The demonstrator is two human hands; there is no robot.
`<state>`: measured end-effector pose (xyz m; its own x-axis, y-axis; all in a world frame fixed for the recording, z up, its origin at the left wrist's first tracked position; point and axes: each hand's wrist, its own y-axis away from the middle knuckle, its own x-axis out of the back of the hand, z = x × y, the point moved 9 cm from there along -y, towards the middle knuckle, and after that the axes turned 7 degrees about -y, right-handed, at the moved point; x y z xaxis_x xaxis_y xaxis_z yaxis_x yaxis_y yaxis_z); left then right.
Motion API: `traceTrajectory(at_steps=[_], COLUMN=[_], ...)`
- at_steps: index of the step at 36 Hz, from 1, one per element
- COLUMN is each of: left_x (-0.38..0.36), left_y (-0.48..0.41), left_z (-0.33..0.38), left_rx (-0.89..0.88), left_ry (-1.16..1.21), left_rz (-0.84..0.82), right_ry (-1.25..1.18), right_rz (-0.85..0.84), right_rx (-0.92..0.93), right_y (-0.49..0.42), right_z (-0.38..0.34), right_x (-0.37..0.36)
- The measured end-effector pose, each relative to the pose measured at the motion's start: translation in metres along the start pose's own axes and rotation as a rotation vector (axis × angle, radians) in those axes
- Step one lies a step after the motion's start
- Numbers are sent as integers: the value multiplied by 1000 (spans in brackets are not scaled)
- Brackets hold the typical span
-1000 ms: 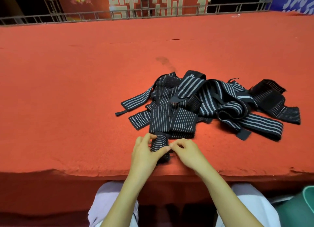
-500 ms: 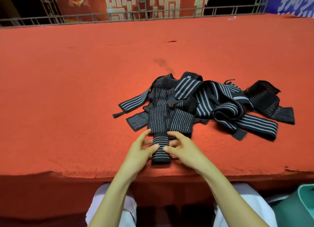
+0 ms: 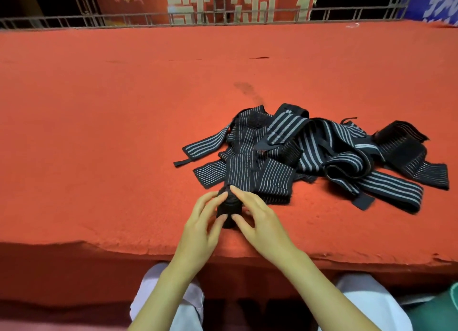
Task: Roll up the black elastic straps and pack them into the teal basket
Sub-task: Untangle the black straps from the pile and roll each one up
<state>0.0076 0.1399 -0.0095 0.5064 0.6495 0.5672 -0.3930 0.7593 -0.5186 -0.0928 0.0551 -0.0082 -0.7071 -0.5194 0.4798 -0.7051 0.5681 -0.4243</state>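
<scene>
Landmark: the heap of black elastic straps [image 3: 322, 154] lies in a loose striped tangle on the red desk [image 3: 99, 132].
Roll: a tight black roll [image 3: 229, 206] sits at the heap's near edge and touches it. Its unwound tail [image 3: 238, 172] runs back into the heap, so this strap is only partly wound.
Left hand: the left hand [image 3: 198, 229] holds the roll on the side turned away from the heap's bulk. Its fingers [image 3: 218, 196] are curled, forefinger over the top and thumb low, pinching the roll.
Right hand: the right hand [image 3: 260, 221] mirrors it on the heap's side, its fingers [image 3: 241, 194] likewise pinching the roll.
Reason for the hold: a two-sided pinch probably stops the springy elastic from uncoiling while the roll is turned toward the heap.
Teal basket: the teal basket [image 3: 446, 313] is well apart from the heap, nearer the person and below the desk's edge. Only a corner shows, and its contents cannot be told.
Stage: early, judging by how many straps lie loose.
Risk: the tail may snag neighbouring straps.
</scene>
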Motion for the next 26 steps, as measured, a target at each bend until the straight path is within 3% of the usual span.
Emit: traceTrajectory(at_steps=[11,17,21,26], left_x=[-2,14,40,73], left_y=[-5,-8,-18,-35], left_z=[-4,-16,-32,-59], left_rx=[99,189,251,317], left_ry=[136,267,312,204], left_rz=[-77,-4,79,76], right_ry=[-50,-88,-225,-387], right_rz=[30,-17,-29,-86], right_rx=[10,28,-78,-263], right_y=[-1,-17,-43,-86], right_z=[-1,-8,-9,-10], right_x=[-2,-11,-31,-69])
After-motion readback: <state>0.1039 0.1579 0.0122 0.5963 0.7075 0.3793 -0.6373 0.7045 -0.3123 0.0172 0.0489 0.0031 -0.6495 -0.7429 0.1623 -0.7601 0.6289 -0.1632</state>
